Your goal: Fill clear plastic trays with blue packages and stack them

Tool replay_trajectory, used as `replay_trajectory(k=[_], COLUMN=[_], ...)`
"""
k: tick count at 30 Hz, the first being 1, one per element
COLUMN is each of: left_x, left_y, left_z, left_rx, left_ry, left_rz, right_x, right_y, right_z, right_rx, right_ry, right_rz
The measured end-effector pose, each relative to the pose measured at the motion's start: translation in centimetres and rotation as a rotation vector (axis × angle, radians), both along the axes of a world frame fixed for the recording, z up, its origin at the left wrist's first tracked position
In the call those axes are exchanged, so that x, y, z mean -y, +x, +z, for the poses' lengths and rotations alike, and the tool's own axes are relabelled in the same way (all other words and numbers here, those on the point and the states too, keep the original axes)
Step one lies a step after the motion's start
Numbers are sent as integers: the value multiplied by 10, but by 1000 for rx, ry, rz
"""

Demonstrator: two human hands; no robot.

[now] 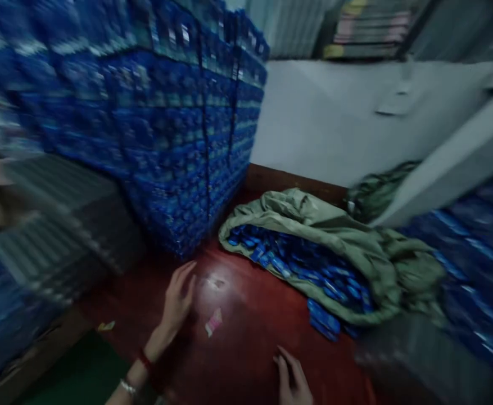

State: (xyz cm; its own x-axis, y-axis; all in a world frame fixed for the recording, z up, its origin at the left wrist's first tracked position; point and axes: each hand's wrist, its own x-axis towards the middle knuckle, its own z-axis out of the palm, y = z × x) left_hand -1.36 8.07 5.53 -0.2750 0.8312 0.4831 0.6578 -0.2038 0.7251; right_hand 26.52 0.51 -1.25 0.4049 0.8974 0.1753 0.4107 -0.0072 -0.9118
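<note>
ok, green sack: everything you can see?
The green sack looks like creased, matte fabric. It lies slumped on the red floor, mouth gaping toward the camera, its right end bunched. Small blue packets crowd the opening; more lie at its near rim. The left hand and right hand don't touch it.

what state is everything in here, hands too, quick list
Left hand: open, holding nothing visible
Right hand: fingers loosely bent, holding nothing visible, partly out of frame
Green sack: lying down, mouth open
Blue packets: loose, heaped inside the sack
Blue bundles: stacked high
Grey ridged stacks: piled, blurred
Pink scrap: lying flat on the red surface
</note>
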Motion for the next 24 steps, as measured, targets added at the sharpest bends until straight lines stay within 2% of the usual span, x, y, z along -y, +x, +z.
replay_trajectory(k=[2,4,6,7,9,10,11,13,15,18,21,24], left_x=[-3,-3,4,9,20,24,27,29,25,15,3,-9], left_y=[3,18,40,53,76,86,95,110,123,152,204,270], left_z=[-1,-13,-29,-36,-45,-47,-48,-43,-30,6,49,82], left_rx=[15,5,-13,-25,-46,-54,-57,-55,-44,-26,-65,-281], left_ry=[-103,-198,-233,-236,-236,-236,-231,-211,-182,-123,3,168], left_rz=[-105,-283,-442,-503,-604,-644,-679,-719,-740,-851,-1028,-1231], right_x=[6,12,18,21,24,25,24,19,13,8,9,15], right_y=[6,24,51,67,97,111,123,141,151,154,152,153], right_z=[13,34,59,71,93,100,105,107,101,88,79,74], right_rx=[131,353,650,796,1027,1107,1168,1244,1267,1257,1257,1265], right_ry=[85,210,310,321,234,156,72,-71,-138,-112,-61,-22], right_rz=[11,-40,-176,-286,-507,-574,-599,-543,-467,-467,-499,-483])
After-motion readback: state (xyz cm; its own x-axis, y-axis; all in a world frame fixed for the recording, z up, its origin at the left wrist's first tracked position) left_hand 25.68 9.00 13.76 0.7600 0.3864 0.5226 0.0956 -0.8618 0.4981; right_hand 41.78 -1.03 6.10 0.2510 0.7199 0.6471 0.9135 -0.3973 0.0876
